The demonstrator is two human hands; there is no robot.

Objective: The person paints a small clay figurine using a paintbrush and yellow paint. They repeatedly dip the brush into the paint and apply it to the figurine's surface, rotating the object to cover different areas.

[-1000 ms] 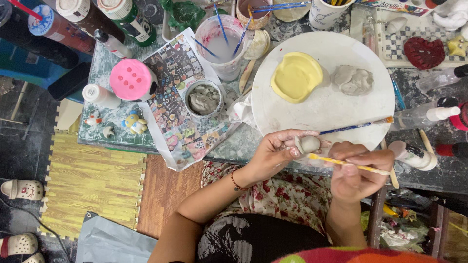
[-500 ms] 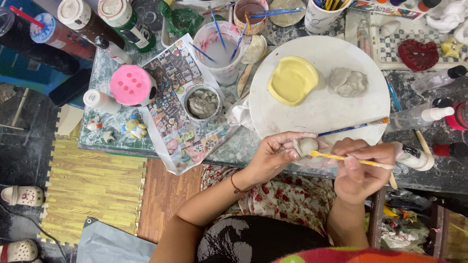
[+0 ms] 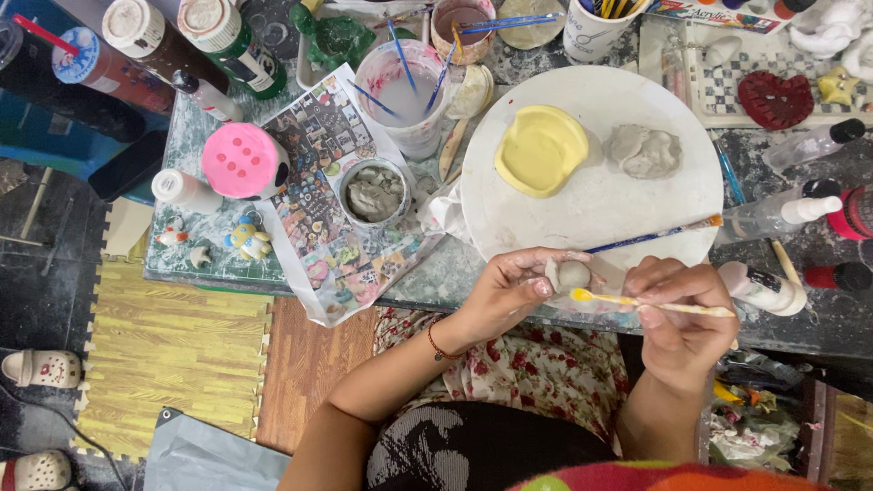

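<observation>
My left hand (image 3: 514, 289) pinches a small grey clay ball (image 3: 572, 274) at the near edge of the round white board (image 3: 600, 200). My right hand (image 3: 682, 314) holds a thin yellow brush (image 3: 650, 303) whose yellow-loaded tip touches the ball. On the board lie a yellow-painted clay dish (image 3: 541, 149), a lump of grey clay (image 3: 645, 150) and a blue-handled brush (image 3: 655, 235).
A cup of cloudy water with brushes (image 3: 405, 91), a small tub of grey clay (image 3: 375, 192), a pink dotted figure (image 3: 243, 161), a printed sheet (image 3: 336, 227), paint bottles (image 3: 227, 36) and squeeze bottles (image 3: 782, 214) crowd the marbled table. A yellow foam mat (image 3: 173, 364) covers the floor at left.
The view shifted slightly. My hands and the ball stay in place; the yellow brush tip keeps working against the ball.
</observation>
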